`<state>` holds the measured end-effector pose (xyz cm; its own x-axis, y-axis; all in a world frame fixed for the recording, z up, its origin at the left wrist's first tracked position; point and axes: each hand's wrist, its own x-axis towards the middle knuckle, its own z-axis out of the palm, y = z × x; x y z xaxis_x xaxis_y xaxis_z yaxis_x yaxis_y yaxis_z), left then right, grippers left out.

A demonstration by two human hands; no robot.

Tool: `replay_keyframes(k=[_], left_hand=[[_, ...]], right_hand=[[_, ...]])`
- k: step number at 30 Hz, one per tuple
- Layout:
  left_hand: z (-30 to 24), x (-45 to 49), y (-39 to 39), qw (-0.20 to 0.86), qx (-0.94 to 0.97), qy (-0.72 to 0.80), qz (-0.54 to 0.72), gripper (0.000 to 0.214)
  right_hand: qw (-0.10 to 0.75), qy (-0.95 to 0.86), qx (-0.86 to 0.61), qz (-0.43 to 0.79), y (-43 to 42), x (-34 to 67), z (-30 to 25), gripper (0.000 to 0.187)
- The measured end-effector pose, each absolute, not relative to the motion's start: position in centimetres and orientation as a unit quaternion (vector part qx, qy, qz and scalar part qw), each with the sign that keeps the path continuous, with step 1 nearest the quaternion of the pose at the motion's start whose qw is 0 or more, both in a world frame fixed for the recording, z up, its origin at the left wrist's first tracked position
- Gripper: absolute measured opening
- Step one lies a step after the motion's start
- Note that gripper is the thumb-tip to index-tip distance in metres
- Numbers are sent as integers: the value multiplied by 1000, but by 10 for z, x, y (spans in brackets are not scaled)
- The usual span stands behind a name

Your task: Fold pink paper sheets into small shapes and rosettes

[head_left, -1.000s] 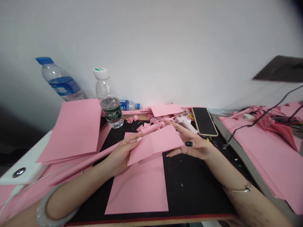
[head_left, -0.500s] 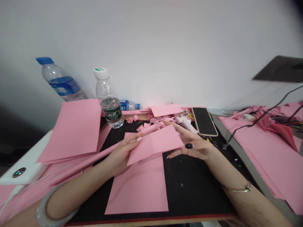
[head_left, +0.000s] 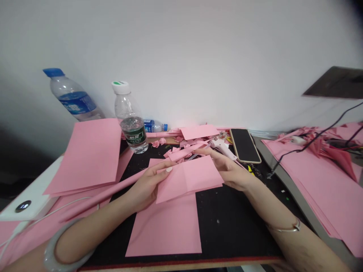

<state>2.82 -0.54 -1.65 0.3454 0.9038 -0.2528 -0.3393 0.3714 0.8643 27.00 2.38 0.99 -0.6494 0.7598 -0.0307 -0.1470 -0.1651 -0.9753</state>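
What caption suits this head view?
The left hand and right hand hold a folded pink paper sheet over a black mat.

Left forearm (head_left: 85, 236) entering from 7 o'clock, left hand (head_left: 144, 185) palm down, fingers pointing toward 2 o'clock, right forearm (head_left: 295, 236) entering from 5 o'clock, right hand (head_left: 231, 173) angled inward, fingertips pointing toward 10 o'clock

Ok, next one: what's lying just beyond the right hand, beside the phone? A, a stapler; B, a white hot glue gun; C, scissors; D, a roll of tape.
B: the white hot glue gun lies just past the right hand holding the folded pink paper, beside the black phone.
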Motion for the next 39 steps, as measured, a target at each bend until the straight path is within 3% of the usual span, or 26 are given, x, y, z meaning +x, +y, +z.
replay_keyframes(k=[8, 13, 20, 28, 31, 35, 39], left_hand=[[-18, 29, -7, 684, 429, 408, 426, 20], [-16, 30, -8, 692, 377, 384, 481, 28], [-17, 27, -10, 643, 466, 400, 457, 28], [-11, 28, -13, 587, 503, 416, 479, 64], [-13, 27, -13, 529, 520, 446, 501, 70], [-17, 22, -11, 434, 580, 498, 476, 45], [-20, 20, -9, 381, 631, 526, 424, 28]], right_hand=[[360, -630, -404, 557, 30, 266, -1, 17], [394, -577, -432, 570, 30, 266, -6, 25], [386, -580, -422, 580, 31, 263, -8, 28], [453, -568, -412, 550, 28, 260, -7, 68], [452, -609, -431, 489, 28, 261, -7, 57], [421, -667, -421, 448, 28, 260, -6, 21], [402, -659, -400, 495, 26, 258, -4, 40]])
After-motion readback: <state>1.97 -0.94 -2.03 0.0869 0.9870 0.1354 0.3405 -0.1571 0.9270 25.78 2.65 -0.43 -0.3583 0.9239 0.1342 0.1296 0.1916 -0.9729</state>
